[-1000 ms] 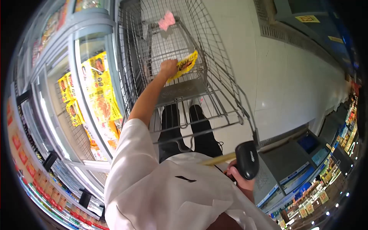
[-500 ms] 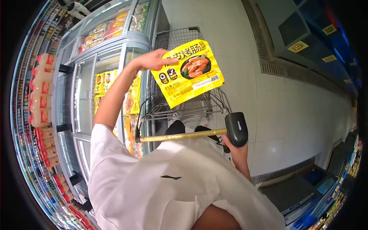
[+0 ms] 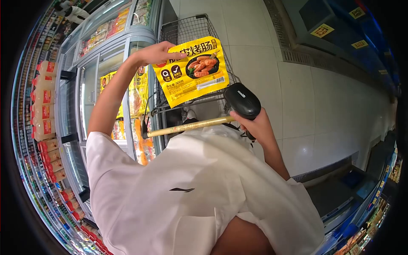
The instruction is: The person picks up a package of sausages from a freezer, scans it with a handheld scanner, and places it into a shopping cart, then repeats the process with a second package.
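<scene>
Left hand pinches the top edge of a glossy yellow sausage packet, which I see held up over the wire cart. Its print reads 烤肠, with a round "Q" badge, a photo of browned sausages and a white barcode strip. Right hand grips a black, rounded barcode scanner just beside the packet's lower corner, above the cart's brass-coloured handle bar. Glass-lidded freezer on my left holds similar yellow packs.

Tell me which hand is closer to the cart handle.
Right. The right hand, gripping a scanner, sits beside the cart handle; the left hand holds a packet higher up.
</scene>
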